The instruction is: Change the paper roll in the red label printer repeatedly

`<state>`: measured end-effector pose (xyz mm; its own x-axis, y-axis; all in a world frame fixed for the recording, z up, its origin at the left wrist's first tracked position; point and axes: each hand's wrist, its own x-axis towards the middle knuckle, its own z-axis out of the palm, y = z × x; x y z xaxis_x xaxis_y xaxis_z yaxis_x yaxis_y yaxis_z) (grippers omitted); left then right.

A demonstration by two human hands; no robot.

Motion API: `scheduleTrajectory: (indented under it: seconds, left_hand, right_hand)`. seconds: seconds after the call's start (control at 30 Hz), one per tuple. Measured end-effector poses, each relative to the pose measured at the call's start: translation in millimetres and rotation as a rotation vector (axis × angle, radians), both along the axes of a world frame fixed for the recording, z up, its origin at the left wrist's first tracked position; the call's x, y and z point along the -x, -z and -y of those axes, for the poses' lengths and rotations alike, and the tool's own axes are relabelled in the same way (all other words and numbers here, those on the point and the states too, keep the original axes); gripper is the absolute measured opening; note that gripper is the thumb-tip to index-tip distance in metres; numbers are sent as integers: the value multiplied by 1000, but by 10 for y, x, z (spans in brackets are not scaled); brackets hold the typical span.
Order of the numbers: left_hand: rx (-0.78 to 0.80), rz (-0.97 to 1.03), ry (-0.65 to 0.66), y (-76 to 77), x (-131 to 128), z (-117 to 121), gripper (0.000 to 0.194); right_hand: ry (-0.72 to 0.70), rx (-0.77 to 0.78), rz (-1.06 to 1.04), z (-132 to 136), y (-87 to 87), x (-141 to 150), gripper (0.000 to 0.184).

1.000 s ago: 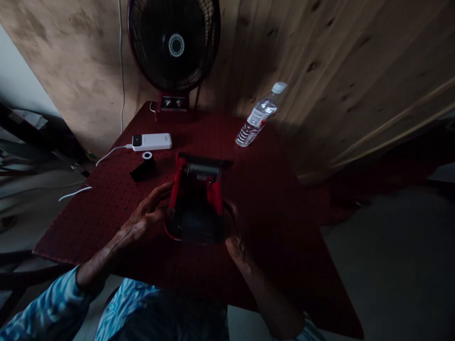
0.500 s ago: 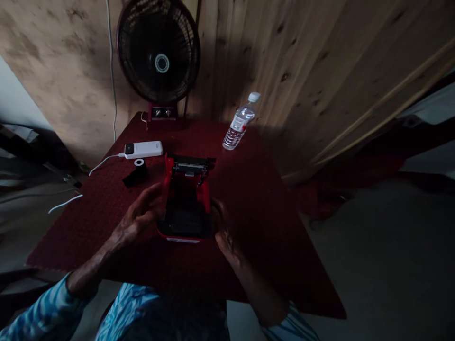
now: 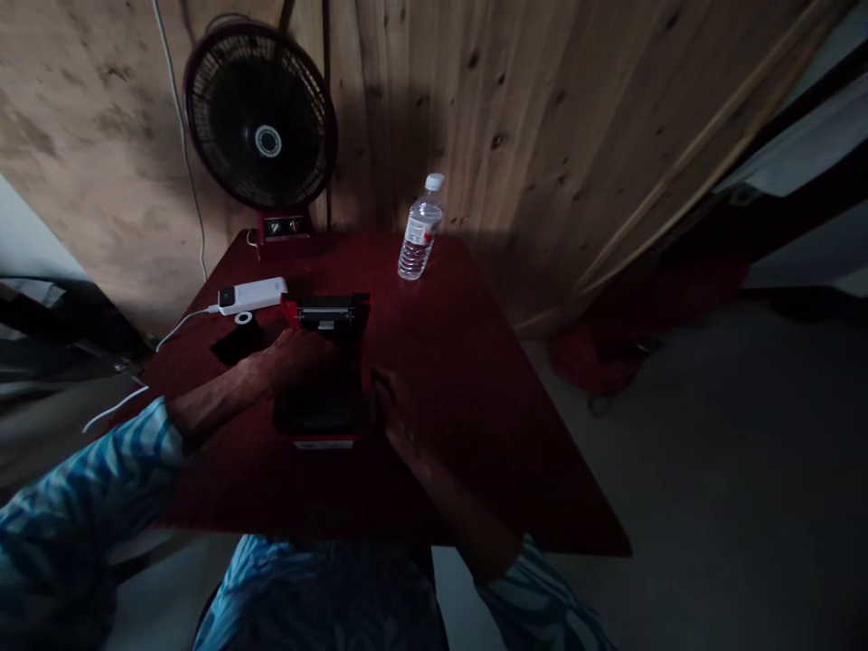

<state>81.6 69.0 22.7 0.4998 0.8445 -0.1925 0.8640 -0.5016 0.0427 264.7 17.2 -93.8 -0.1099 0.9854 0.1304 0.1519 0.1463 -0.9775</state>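
On the table in front of me stands a small red and black printer (image 3: 324, 444), its lid (image 3: 326, 313) raised at the back. My left hand (image 3: 298, 357) reaches over the left wall into the dark open bay; its fingertips are lost in shadow. My right hand (image 3: 397, 407) is closed against the printer's right side, thumb and fingers curled at its edge. Left of the printer lies a dark roll with a white core (image 3: 243, 318), part of its black strip (image 3: 235, 344) spread toward me.
A white power bank (image 3: 253, 296) with a cable lies behind the roll. A fan (image 3: 264, 117) stands at the table's back left, and a water bottle (image 3: 420, 226) stands upright at the back. Behind the table (image 3: 467, 434) rises a wooden wall (image 3: 515, 108).
My left hand has moved right, from beside the printer to inside its open bay. My right hand stays at the right side. The whole view has shifted slightly.
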Motion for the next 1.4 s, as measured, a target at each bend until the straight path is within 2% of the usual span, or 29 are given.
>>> scheduleTrajectory:
  seconds: [0.17,0.43,0.53,0.6,0.7,0.8,0.87,0.97,1.03,1.13,1.27,1.33,1.4]
  left_hand:
    - [110,134,-5,66,111,6,20]
    - [154,349,-9,122,182,-57,16]
    - [92,356,-50,63,209,55,19]
    - [-7,402,-75,-5,237,194,25]
    - [-135,602,-77,-130,258,430,28]
    - [-50,891,-124,-217,218,605,29]
    - [85,1043,-177,-222,161,662,31]
    - [205,1151,-166,-149,68,686,30]
    - [150,1156,-97,-79,19,699,28]
    - [42,1066,-3,-18,-23,766,31]
    - [14,955,50,-40,62,879,37]
    - [-77,969,-1,-30,244,883,37]
    - [-245,1018,-143,34,538,835,35]
  right_hand:
    - [17,-46,-7,0,19,12,35]
    - [10,-45,-6,39,-30,19,37]
    - [9,-46,-5,37,-30,29,37]
    - [39,-47,-25,17,-8,33,37]
    - [118,-67,-101,-2,-16,31,36]
    - [149,-94,-211,52,-162,16,31]
    - [63,-124,-262,127,-320,-3,33]
    - [-94,-216,-227,228,-542,-38,42]
    - [-99,-243,-163,262,-634,-53,41]
    - [-17,-207,-102,294,-678,-62,43]
    - [78,-110,-79,301,-607,-197,49]
    - [134,-53,-35,227,-506,-388,50]
    - [340,-136,-17,83,-353,-643,53]
